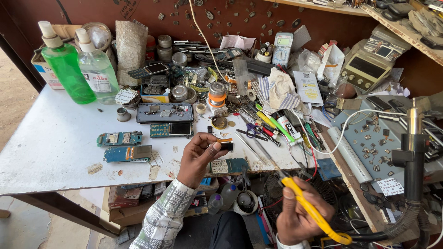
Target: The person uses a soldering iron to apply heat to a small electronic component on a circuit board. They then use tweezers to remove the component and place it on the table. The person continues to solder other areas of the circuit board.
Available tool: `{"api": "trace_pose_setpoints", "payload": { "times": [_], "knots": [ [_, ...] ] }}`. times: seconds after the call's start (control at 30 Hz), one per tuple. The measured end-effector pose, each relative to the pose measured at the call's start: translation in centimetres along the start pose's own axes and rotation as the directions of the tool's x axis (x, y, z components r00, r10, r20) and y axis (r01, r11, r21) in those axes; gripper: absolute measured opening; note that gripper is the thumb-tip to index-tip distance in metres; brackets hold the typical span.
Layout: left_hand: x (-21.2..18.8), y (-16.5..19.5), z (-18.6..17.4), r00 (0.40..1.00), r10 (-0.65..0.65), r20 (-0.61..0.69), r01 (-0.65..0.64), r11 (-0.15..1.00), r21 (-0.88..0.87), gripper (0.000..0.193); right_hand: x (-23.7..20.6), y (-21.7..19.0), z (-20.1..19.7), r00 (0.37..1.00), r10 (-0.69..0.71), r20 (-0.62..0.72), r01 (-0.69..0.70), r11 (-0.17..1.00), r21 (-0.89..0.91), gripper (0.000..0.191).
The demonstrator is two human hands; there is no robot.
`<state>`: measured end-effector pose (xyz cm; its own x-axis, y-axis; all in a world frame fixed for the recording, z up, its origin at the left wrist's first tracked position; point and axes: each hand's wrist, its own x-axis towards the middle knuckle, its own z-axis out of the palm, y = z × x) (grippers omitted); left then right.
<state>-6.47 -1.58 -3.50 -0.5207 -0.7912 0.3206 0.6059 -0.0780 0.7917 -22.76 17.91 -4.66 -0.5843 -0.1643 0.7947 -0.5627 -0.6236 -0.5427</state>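
Left hand (199,156): raised over the near edge of the white worktop (55,152), fingers pinched on a small dark component (225,145) with a metallic end, held at the fingertips just above a green circuit board (229,165).

Right hand (299,216): lower and to the right of the left, off the worktop edge, clenched around the yellow handle of a soldering iron (308,208); thin metal shaft angled up and left, tip near the held component, contact not discernible.

Ahead of the left hand: handset with dark screen (171,129), larger opened phone chassis (164,112). To its left: two stripped blue-green boards (123,146). Far left, well apart: green spray bottle (66,64) and clear spray bottle (96,67).

Ahead of the right hand: heap of screwdrivers, tweezers and pens (270,125); farther back, a multimeter (282,48). To its right: grey tray of tiny parts (376,147), black stand with ribbed hose (412,184).

Risks, as judged: iron tip close to bare fingertips, burn likely on a slip; component gripped only at its edge, liable to drop among the clutter or under the bench; trailing cords near the shaft, open to scorching; liquid bottles kept safely distant from the iron.
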Motion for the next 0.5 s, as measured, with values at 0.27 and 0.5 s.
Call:
{"api": "trace_pose_setpoints", "payload": {
  "times": [0.27,0.5],
  "knots": [
    [0.2,-0.1,-0.3,1.0,-0.026,-0.009,0.025,0.995,-0.092,0.014,0.9,-0.1,-3.3,0.995,-0.069,-0.065,0.064,0.995,-0.076,0.037],
    [0.3,-0.7,-0.8,0.999,-0.026,0.026,0.029,0.992,-0.124,0.015,1.3,-0.7,-7.0,0.985,0.017,-0.171,-0.033,0.995,-0.091,0.033]
  ]
}}
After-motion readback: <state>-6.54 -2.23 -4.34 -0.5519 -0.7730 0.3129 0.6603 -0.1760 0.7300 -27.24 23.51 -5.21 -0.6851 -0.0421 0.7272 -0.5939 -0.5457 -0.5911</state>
